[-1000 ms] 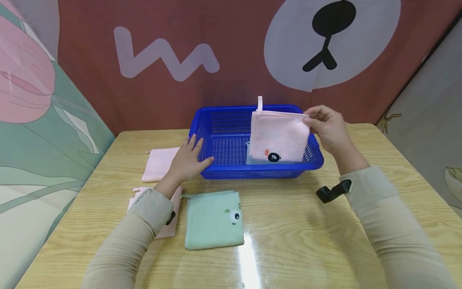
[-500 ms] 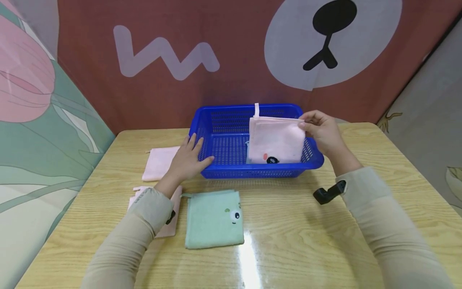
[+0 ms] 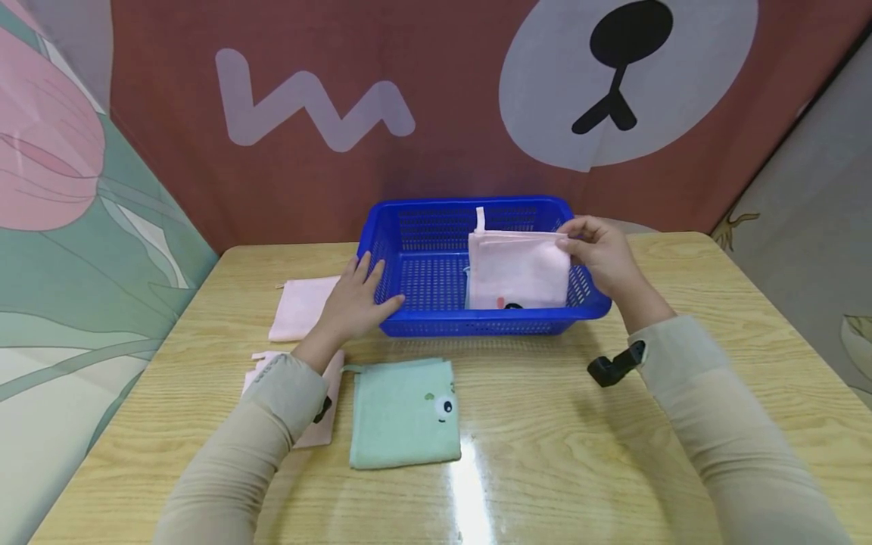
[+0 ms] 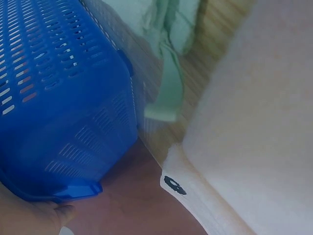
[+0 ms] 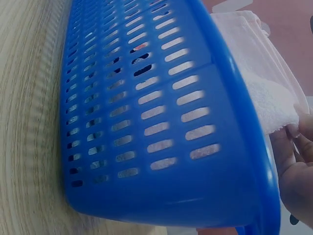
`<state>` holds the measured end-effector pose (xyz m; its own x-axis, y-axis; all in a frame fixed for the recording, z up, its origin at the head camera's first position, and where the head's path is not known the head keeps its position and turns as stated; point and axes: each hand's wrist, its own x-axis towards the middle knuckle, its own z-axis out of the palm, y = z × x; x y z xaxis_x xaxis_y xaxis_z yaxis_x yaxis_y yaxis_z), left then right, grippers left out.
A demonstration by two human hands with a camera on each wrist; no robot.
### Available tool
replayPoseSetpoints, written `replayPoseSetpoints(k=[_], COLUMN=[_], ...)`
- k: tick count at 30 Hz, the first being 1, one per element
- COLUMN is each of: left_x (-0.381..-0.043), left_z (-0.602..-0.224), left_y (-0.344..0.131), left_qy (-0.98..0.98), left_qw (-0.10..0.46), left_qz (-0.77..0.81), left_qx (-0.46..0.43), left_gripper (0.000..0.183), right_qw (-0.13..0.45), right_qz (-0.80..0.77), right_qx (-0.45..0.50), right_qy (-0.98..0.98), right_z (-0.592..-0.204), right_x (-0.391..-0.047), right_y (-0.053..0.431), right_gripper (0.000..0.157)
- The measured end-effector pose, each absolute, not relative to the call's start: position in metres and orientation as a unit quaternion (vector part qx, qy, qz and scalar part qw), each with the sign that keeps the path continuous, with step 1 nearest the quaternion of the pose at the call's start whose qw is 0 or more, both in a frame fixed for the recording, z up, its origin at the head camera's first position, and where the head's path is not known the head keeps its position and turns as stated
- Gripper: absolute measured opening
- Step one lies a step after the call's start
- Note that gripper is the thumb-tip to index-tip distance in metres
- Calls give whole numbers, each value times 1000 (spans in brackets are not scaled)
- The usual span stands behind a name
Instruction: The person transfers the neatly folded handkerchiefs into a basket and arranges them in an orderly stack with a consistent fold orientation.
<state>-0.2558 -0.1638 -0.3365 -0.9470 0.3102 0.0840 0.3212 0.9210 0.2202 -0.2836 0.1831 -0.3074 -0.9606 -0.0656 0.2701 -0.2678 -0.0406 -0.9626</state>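
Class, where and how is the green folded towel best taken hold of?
Probably pinch the right edge of the green towel, coming from the person's right. It lies flat and folded, with tabletop beyond that edge; on its left, a pink towel and the left sleeve crowd the approach.

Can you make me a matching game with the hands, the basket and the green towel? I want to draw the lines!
Things
1. Basket
2. Right hand
3. Green towel
4. Left hand

Places, colours and states
A. Lies on the table, with a little round eye on it
B. Its fingers pinch a corner of a pink towel
C. Touches the left end of the thing with slits in its walls
D. Blue, with slits in its walls

Right pairs: 1-D, 2-B, 3-A, 4-C
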Motion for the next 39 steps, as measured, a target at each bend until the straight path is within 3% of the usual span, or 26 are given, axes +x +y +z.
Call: replayPoseSetpoints(k=[13, 27, 39], left_x=[-256, -255, -255], left_z=[-337, -335, -336], left_y=[-164, -164, -164], left_qy=[-980, -980, -980], left_qw=[26, 23, 22], left_qz=[-112, -113, -115], left_qx=[-162, -161, -161], left_gripper=[75, 75, 75], right_qw=[53, 54, 28], right_qz=[690, 603, 519], right_qx=[91, 76, 75], right_qy=[-717, -792, -851], right_z=[-316, -318, -318], right_x=[-291, -305, -318], right_y=[182, 178, 175], right_gripper=[18, 3, 14])
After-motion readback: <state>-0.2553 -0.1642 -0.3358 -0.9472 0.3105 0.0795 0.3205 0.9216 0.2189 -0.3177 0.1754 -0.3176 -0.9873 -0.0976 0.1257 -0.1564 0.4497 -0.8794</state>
